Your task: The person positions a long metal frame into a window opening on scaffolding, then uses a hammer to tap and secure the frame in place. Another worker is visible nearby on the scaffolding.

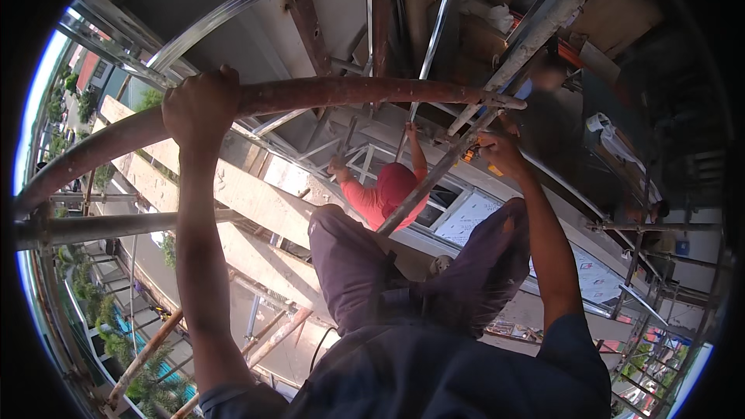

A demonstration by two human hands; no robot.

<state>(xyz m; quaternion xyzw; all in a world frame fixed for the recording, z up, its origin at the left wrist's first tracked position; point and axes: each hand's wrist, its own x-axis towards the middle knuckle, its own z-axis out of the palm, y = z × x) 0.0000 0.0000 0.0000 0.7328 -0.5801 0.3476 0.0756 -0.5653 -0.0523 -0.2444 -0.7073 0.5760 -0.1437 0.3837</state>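
My left hand (203, 105) is wrapped round a reddish-brown scaffold pipe (349, 91) that crosses in front of me. On the right, my right hand (503, 154) is closed on a small yellow-and-black power tool (470, 152), just below the pipe's end; its exact kind is partly hidden by my fingers. A slanting grey pole (442, 167) passes close to that hand. Between and beyond my knees, a co-worker in a red head covering (396, 186) stands lower down, arms raised, one hand near a thin shiny metal strip (436, 39).
Wooden planks (256, 194) lie on the scaffold at left, with a street and greenery far below. A horizontal grey pipe (116, 226) runs beside them. Shiny metal channels (248, 8) curve overhead. Another person (551, 116) is in the shade at right. A film-covered panel (466, 217) lies below.
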